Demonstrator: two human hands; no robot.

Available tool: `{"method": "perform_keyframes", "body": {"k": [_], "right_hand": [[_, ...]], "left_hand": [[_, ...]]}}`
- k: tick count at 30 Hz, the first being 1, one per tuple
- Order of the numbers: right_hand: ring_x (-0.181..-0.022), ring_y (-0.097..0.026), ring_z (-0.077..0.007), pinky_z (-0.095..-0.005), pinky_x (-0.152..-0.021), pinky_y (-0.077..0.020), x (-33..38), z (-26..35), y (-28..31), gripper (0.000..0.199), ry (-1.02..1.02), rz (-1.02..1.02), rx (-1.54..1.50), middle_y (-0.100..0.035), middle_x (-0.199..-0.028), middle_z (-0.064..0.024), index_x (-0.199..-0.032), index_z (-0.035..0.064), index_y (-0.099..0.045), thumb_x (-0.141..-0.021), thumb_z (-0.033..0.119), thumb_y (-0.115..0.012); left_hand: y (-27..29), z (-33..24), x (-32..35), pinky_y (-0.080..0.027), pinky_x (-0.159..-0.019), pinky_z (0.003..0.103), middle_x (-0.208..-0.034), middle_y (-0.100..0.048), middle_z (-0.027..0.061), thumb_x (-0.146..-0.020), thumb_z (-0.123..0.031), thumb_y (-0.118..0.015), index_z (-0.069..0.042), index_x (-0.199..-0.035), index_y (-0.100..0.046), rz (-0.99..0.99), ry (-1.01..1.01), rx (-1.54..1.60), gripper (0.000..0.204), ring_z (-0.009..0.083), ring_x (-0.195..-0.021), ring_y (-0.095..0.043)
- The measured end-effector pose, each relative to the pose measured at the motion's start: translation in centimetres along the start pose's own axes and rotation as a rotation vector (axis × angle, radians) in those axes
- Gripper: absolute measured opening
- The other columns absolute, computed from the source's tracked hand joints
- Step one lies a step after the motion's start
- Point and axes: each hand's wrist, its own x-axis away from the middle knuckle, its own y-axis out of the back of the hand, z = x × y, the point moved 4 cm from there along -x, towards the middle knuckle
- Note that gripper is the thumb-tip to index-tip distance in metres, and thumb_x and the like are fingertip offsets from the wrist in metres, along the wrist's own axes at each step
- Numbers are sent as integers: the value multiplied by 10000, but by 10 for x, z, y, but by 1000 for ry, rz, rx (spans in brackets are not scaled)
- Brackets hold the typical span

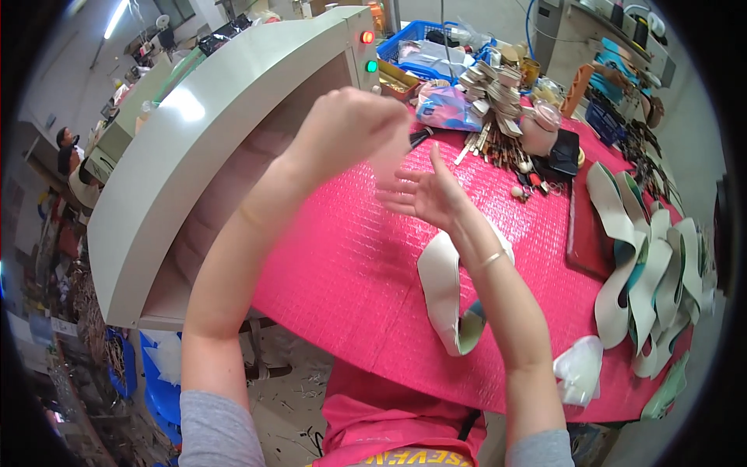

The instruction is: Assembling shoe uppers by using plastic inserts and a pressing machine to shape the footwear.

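**White curved band [440, 286] with a green inner face lies on the glossy pink tabletop [334, 265], beneath the right forearm**

The band is smooth and off-white on its outer face, wide and gently wavy, and bends round at its near end to show pale green within, with a patch of darker blue-green beside the bend. It stands partly on edge. The right forearm crosses over it and hides part of its length; whether arm and band touch cannot be told.

The right hand [429, 191] is released: palm open, fingers spread toward the left, thumb pointing up. The band lies just below it, on the person's side, nearest the wrist, where a thin pale bracelet [493, 257] sits.

The left hand [354, 128] is clenched and blurred, raised in front of the white curved machine housing [183, 117], farther from the band than the right hand. A pale, see-through blur hangs beneath the fist; whether it is something grasped cannot be told.

To the right, a cluster of similar white, green-lined bands [654, 272] stands beside a flat dark-red panel [585, 226]. A crumpled whitish plastic bag [578, 372] lies near the table's edge.
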Motion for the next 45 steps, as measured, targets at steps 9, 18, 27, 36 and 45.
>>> {"method": "perform_keyframes", "body": {"k": [9,18,27,36,45], "right_hand": [[-800,-578,-140,-282,-718,-476,148,36,45,247,591,-15,16,-584,-900,-60,-1029,24,-498,-806,124,-527],[-873,-547,-118,-234,-779,-433,294,-10,66,332,901,-424,394,-564,-983,-74,-1109,-29,-466,-800,65,-544],[-893,-547,-147,-273,-811,-425,296,-132,131,396,325,-532,137,-545,-1027,-85,-1171,-39,-424,-805,77,-525],[-699,-549,-178,-285,-632,-452,317,-92,66,457,806,-1219,1882,-546,-898,-122,-1157,25,-469,-722,24,-608],[-627,-553,-186,-273,-537,-443,274,13,-49,125,1403,-508,1356,-544,-781,-83,-807,21,-577,-696,-34,-591]], "left_hand": [[-32,-159,106,-353,-919,396,-1141,-464,140,-660,-207,-629,23,-1021,-518,181,-45,313,442,295,-974,-479],[-110,-179,88,-423,-773,361,-1043,-501,150,-623,-155,-597,-64,-690,-607,556,-356,367,113,274,-832,-533],[-81,-171,75,-453,-681,321,-793,-576,63,-633,-149,-659,-109,-749,-651,594,-186,448,123,230,-762,-562],[-34,-124,28,-480,-745,304,-957,-596,105,-902,-292,-389,27,-1075,-501,-13,613,1565,380,171,-847,-594],[-25,-149,42,-497,-734,335,-960,-589,122,-901,-263,-382,33,-1064,-498,61,689,1646,357,188,-840,-597]]}}
